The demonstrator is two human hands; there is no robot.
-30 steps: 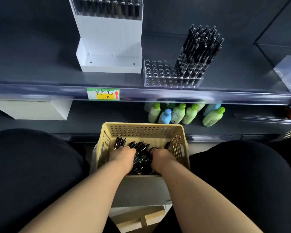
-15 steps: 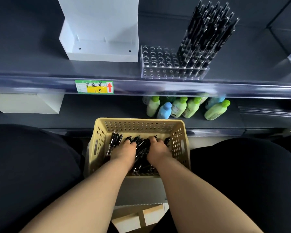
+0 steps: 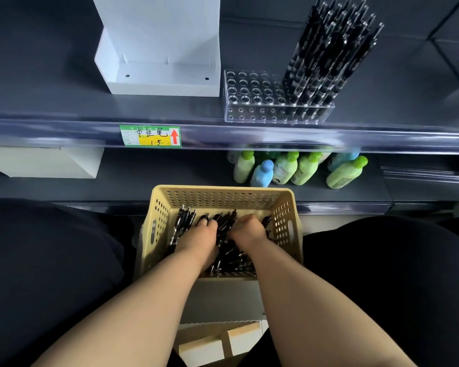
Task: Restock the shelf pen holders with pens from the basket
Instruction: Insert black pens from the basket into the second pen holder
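The shelf [image 3: 64, 107] sits lower and closer in frame than a sec ago. That's your head tipping, not stock moving. Nothing on it has changed. The basket [image 3: 223, 193] is below it, betw. your knees, w/ the loose pens [image 3: 231, 258] still heaped inside. On the shelf, the clear pen holder [image 3: 255, 102] is full on its R side only, and its L rows of holes are bare. Your L hand [image 3: 200, 235] and R hand [image 3: 249, 229] have slid from the basket's near wall toward its middle. They're now almost touching, knuckles up, fingers curled down into the heap. That reads as raking a bunch together, so pick-up isn't done and no pen has left the basket yet. Grip: can't tell for either hand, since the fingertips are buried among barrels and any clamp on them is hidden. The tops of the stocked pens [image 3: 326, 56] are cut off at the frame's upper edge.
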